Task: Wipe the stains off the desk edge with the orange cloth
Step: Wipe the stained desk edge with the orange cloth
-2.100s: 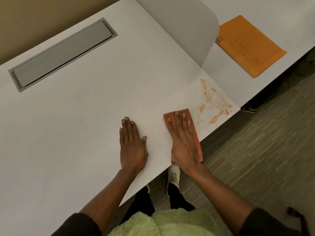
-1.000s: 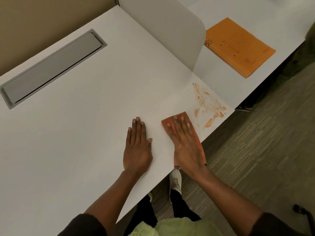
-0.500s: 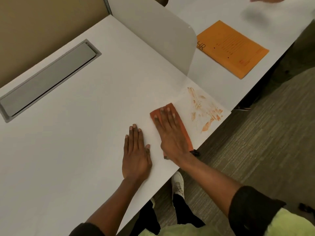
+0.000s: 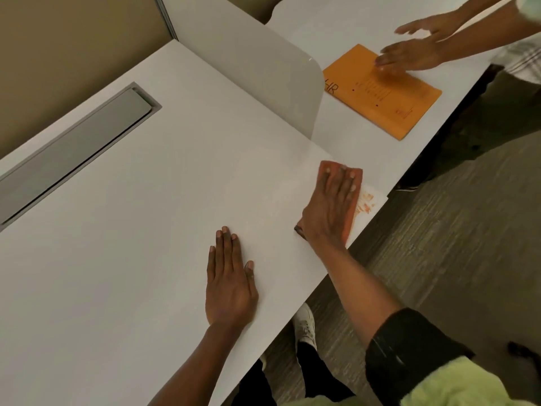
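Note:
My right hand (image 4: 329, 209) presses flat on the orange cloth (image 4: 352, 174) at the right corner of the white desk (image 4: 146, 230), close to its front edge. The cloth covers most of the stained patch. Only a few orange stains (image 4: 367, 204) show just right of the hand, near the corner. My left hand (image 4: 229, 284) lies palm down on the desk to the left, fingers spread, holding nothing.
A white divider panel (image 4: 263, 77) stands behind the cloth. Beyond it an orange envelope (image 4: 383, 92) lies on the neighbouring desk, with another person's hands (image 4: 415, 51) over it. A grey cable tray lid (image 4: 76, 148) is set in the desk at back left. Carpet floor lies right.
My right hand has slid the cloth to the right, over the stains; much of the smear is now covered or gone. Another person's hands have come in over the envelope. My left hand stays put.

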`<state>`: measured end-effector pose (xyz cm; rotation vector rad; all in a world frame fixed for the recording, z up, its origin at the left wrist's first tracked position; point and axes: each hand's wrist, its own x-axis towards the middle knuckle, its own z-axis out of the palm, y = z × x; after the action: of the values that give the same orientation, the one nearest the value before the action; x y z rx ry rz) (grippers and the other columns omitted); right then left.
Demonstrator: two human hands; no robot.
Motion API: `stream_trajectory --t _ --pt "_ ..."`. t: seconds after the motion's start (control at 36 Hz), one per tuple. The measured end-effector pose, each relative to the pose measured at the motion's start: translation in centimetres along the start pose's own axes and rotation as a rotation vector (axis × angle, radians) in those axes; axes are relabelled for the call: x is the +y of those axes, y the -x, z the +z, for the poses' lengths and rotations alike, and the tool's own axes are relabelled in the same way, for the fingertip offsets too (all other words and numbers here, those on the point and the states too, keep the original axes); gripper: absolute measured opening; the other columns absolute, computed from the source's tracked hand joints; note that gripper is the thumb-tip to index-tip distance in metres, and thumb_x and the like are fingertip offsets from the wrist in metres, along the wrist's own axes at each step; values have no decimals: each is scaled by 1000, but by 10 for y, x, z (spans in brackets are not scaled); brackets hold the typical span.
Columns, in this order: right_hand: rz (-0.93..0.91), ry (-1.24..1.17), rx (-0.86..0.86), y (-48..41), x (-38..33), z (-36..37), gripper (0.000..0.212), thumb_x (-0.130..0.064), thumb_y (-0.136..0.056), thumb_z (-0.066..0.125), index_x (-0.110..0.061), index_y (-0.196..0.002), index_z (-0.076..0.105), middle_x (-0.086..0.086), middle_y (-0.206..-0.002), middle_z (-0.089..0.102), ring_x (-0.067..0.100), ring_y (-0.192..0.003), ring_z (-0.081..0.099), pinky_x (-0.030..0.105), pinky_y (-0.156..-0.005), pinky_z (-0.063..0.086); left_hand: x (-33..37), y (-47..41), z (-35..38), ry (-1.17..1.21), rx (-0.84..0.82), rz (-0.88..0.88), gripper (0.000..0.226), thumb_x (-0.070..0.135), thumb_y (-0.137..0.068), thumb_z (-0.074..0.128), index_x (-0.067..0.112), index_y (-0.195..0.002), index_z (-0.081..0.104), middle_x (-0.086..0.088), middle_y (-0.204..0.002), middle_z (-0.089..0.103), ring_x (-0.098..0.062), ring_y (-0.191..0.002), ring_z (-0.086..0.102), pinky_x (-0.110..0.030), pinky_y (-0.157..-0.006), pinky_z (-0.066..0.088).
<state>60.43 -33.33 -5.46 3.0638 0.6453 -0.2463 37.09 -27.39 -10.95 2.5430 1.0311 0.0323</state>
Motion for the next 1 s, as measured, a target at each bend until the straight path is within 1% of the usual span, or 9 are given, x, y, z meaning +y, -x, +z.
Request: stream_trajectory --t 0.14,0.25,0.33,0.53,0.64,0.72,0.89,0.94,1.0 --pt "-119 3 68 -2 -29 6 82 -27 -101 56 -3 -167 14 30 -174 8 51 -161 4 59 -132 8 0 -1 0 12 10 4 68 42 -116 19 16 -173 -5 2 -182 -15 -12 -168 -15 -39 -138 0" --pt "-240 35 123 -33 -34 2 77 -20 -100 56 -4 -166 21 28 -173 18 49 -161 12 58 -132 14 -1 -2 1 -8 -3 3 68 43 -115 18 15 -173 -5 1 -182 -16 -11 -168 -17 -39 -138 -1" --pt "-177 23 141 -46 -16 -4 76 -21 -99 57 -9 -166 24 24 -172 23 46 -161 16 56 -132 15 -1 -2 0 -16 -12 9 68 43 -115 16 14 -173 -4 0 -182 -16 -12 -168 -17 -40 -138 0" --pt "45 9 105 -8 17 11 89 -28 -97 65 -10 -168 15 23 -176 10 44 -163 5 57 -132 7 1 -1 -2 -12 2 18 67 40 -115 18 12 -173 -2 -2 -182 -14 -13 -168 -16 -39 -138 -1" --pt "-177 29 22 33 -11 13 96 -27 -95 68 -4 -167 10 29 -174 1 48 -162 -2 58 -132 4 0 -1 -1 -17 1 17 68 41 -115 16 13 -173 -4 -2 -182 -14 -13 -168 -16 -39 -138 -1" --pt "-359 48 108 34 -24 23 85 -23 -98 64 -2 -166 18 29 -174 9 48 -162 7 58 -132 11 0 -1 0 -5 7 11 68 42 -115 18 15 -173 -6 0 -182 -16 -12 -167 -17 -39 -138 -1" --pt "-307 15 106 -6 5 8 84 -16 -98 60 -8 -168 15 23 -175 13 43 -163 6 55 -133 9 0 -1 -1 -31 -5 11 67 42 -115 17 13 -173 -1 -2 -182 -14 -12 -167 -18 -38 -138 -3" --pt "-311 20 77 4 10 3 92 -22 -96 66 -7 -168 11 23 -176 10 43 -164 5 55 -133 8 1 -1 -2 -34 -4 14 67 41 -115 18 13 -173 -1 -2 -182 -13 -12 -167 -17 -37 -137 -4" --pt "-429 67 32 29 12 6 116 -34 -85 80 -4 -168 4 25 -176 3 44 -163 0 55 -133 5 1 -1 -2 -26 -4 13 67 41 -115 18 13 -173 -1 -1 -182 -13 -12 -167 -17 -37 -137 -4"
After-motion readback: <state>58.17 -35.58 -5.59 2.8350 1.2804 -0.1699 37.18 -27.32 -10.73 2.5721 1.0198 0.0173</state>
